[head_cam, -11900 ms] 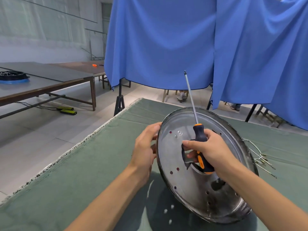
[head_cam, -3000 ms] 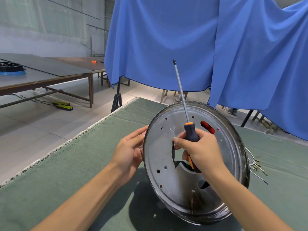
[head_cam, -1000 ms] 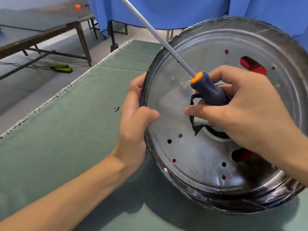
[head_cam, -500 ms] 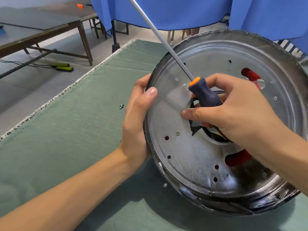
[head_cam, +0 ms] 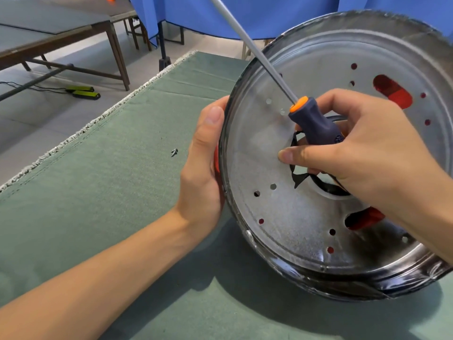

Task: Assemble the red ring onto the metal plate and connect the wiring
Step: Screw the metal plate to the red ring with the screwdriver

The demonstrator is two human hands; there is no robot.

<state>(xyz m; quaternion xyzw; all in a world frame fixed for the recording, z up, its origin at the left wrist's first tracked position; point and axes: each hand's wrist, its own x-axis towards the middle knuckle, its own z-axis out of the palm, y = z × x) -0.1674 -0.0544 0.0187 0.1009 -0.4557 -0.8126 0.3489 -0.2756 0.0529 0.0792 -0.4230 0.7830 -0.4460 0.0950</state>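
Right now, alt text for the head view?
Left hand grips the rim of a tilted metal plate; right hand holds a screwdriver at its central opening. A loose screw lies on the green cloth.
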